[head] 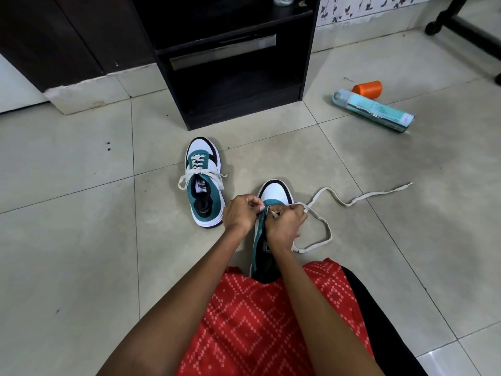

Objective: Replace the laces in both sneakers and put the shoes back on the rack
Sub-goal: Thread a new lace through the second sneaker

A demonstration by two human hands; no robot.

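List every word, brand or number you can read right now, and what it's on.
None reads for certain.
Laced sneaker, tongue label: dark block letters, upside down to the camera, too blurred.
Same sneaker, insole print: too faint.
Second sneaker, its tongue label: partly hidden by the right hand, unreadable.
Bottle lying on the floor: label print too small.

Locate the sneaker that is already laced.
In the head view, the laced sneaker stands on the floor left of the left hand, in front of the black rack, toe towards it.
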